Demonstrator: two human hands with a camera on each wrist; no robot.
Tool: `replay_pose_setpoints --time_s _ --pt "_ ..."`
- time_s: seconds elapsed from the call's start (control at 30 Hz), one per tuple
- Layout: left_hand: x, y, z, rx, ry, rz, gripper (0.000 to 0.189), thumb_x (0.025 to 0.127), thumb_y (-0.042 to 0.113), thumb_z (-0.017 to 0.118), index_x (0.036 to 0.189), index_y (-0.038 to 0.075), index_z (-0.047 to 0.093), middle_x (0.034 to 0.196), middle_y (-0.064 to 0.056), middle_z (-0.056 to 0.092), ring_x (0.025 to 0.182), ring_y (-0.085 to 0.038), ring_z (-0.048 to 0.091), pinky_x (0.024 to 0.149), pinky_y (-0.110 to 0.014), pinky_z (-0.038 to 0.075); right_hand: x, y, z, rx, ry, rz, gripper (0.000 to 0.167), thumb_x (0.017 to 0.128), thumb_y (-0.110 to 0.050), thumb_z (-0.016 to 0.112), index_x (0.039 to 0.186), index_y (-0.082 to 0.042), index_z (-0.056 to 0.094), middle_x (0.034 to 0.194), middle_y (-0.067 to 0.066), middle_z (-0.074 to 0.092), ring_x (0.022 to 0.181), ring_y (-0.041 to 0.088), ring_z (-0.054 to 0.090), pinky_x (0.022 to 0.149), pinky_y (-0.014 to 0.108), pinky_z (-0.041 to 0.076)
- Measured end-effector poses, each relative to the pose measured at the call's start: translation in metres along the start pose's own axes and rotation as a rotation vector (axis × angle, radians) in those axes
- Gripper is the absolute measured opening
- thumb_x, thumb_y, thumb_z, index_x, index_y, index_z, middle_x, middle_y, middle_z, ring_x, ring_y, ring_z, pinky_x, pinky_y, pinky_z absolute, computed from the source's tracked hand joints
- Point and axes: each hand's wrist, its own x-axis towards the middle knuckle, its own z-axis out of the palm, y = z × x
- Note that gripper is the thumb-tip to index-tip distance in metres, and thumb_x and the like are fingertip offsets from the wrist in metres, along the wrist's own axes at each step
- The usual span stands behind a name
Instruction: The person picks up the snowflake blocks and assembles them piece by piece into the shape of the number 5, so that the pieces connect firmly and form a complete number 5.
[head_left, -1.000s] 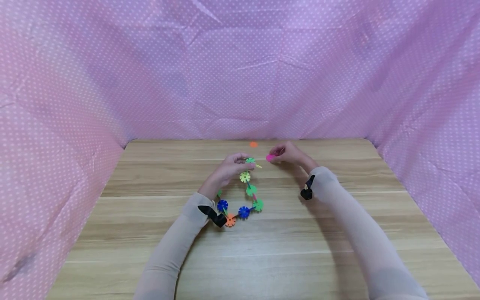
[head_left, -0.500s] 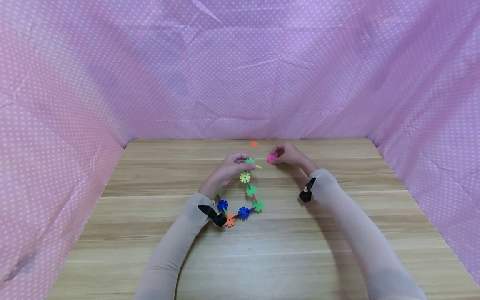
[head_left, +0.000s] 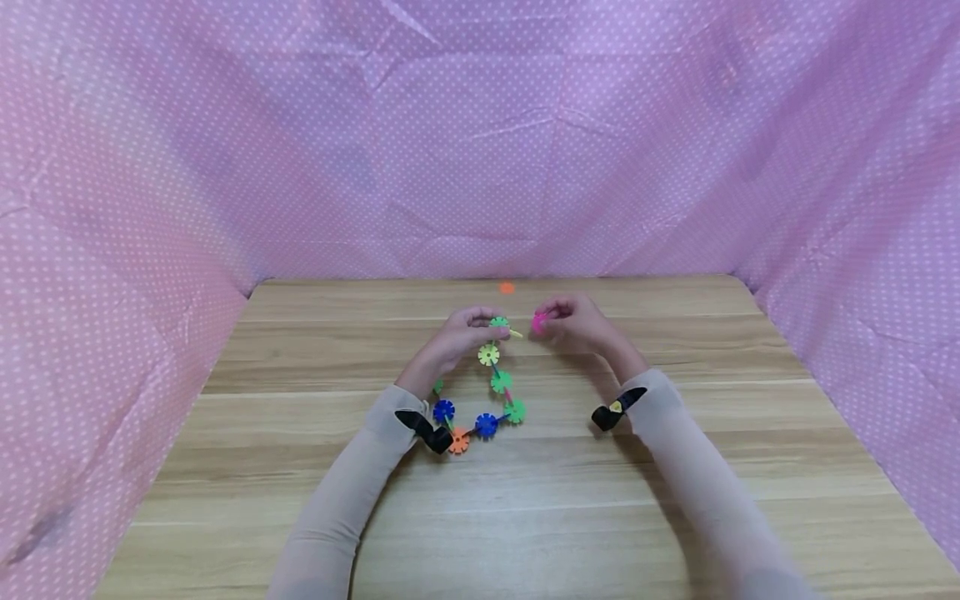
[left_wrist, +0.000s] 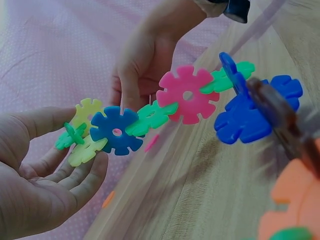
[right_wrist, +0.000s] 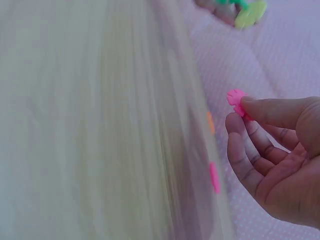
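My left hand (head_left: 457,337) pinches the end of a chain of notched plastic snowflake discs (left_wrist: 116,130). Between its thumb and fingertips, in the left wrist view, are a small green disc (left_wrist: 71,136) and yellow discs (left_wrist: 91,111). Blue, green, pink and orange discs follow along the chain, which curves back toward the left forearm in the head view. To the right, my right hand (head_left: 581,323) pinches a loose pink snowflake disc (right_wrist: 237,102) between thumb and index finger, a short gap from the yellow disc (head_left: 516,333) at the chain's end.
An orange disc (head_left: 507,288) lies near the table's back edge. A second pink disc (right_wrist: 214,177) lies close to it, hidden in the head view. The wooden table (head_left: 570,517) meets a pink dotted cloth (head_left: 480,167) behind and at both sides.
My right hand has come slightly nearer to me, its forearm shifting with it, and the pink disc in its fingers has turned. The left hand and the chain stay almost still.
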Motion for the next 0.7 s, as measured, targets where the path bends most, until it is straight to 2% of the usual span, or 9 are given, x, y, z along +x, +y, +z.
replay_pose_setpoints --time_s 0.2,0.43,0.53,0.7 --pt "0.002 0.000 -0.002 0.006 0.010 -0.004 0.043 0.097 0.016 0.071 0.135 0.000 0.057 0.108 -0.003 0.071 0.121 -0.037 0.063 0.087 -0.026 0.057 -0.010 -0.009 0.008 0.095 0.000 -0.016 0.031 0.092 -0.003 0.072 0.120 0.008 0.065 0.094 0.002 0.073 0.086 0.013 0.069 0.086 0.036 0.061" --pt "0.004 -0.002 -0.006 -0.023 0.053 -0.023 0.038 0.096 0.016 0.072 0.131 0.005 0.060 0.111 -0.004 0.071 0.120 -0.035 0.064 0.098 -0.030 0.054 -0.015 -0.012 0.017 0.165 -0.016 -0.014 0.027 0.093 -0.004 0.071 0.117 0.007 0.064 0.090 -0.001 0.074 0.094 0.028 0.073 0.093 0.047 0.060" --pt "0.004 -0.003 -0.006 -0.036 0.063 -0.026 0.037 0.096 0.015 0.072 0.130 0.005 0.060 0.110 -0.004 0.071 0.120 -0.035 0.064 0.097 -0.030 0.055 -0.015 -0.011 0.020 0.188 -0.021 -0.018 0.026 0.094 -0.003 0.069 0.117 0.008 0.062 0.088 -0.002 0.075 0.093 0.027 0.074 0.092 0.046 0.061" --pt "0.004 -0.004 -0.005 -0.052 0.078 -0.028 0.035 0.097 0.013 0.071 0.129 0.004 0.061 0.106 -0.002 0.071 0.116 -0.035 0.065 0.093 -0.026 0.056 -0.015 -0.010 0.024 0.230 -0.018 -0.010 0.027 0.095 -0.002 0.068 0.118 0.010 0.060 0.085 -0.003 0.075 0.087 0.022 0.075 0.084 0.038 0.063"
